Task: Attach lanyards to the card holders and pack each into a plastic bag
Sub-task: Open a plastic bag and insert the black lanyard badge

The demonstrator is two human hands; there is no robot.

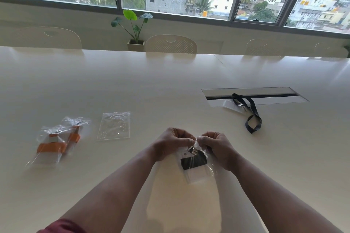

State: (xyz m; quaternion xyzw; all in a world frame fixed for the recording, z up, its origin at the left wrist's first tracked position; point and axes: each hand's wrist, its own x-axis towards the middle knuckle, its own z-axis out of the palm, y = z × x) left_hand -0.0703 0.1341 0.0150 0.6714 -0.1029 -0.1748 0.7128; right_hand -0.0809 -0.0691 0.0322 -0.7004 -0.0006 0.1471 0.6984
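— Our left hand (171,143) and right hand (217,146) both pinch the top edge of a clear plastic bag (197,166) at lower centre, a card holder (186,155) and folded black lanyard (193,161) inside.

— And around us?

— A pale glossy table (170,85). Left of centre lie two packed bags with orange lanyards (56,143), beside them an empty bag (114,126). At the right, a loose black lanyard (251,111) overlaps a card holder by the cable hatch (253,96). Chairs, a potted plant (135,30) and windows fill the top. We read no writing.
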